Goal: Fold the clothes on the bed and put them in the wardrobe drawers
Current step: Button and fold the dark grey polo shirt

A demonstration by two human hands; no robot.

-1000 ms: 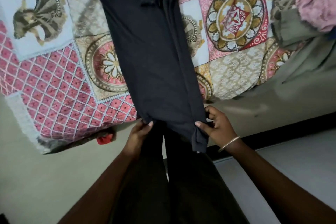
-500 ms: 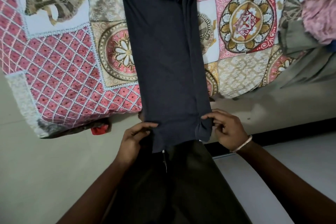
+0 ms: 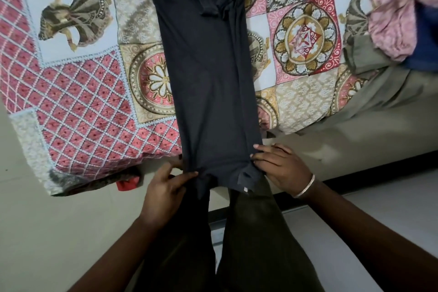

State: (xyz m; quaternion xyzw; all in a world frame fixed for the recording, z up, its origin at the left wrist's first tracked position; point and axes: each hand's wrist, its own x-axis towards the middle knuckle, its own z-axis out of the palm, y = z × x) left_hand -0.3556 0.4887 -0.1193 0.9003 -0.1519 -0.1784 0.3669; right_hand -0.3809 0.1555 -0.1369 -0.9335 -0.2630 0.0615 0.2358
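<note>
both hands pinch the near hem of the dark garment [image 3: 208,73]: left hand [image 3: 163,187] at its left corner, right hand [image 3: 279,166] at its right corner. garment lies lengthwise on the patterned bedspread [image 3: 78,106], hem overhanging bedspread's near edge.

We are reaching both arms forward and down. Our left hand [image 3: 163,187] is pinching with thumb and fingers curled, while our right hand [image 3: 279,166] is gripping, wrist bent inward.
</note>
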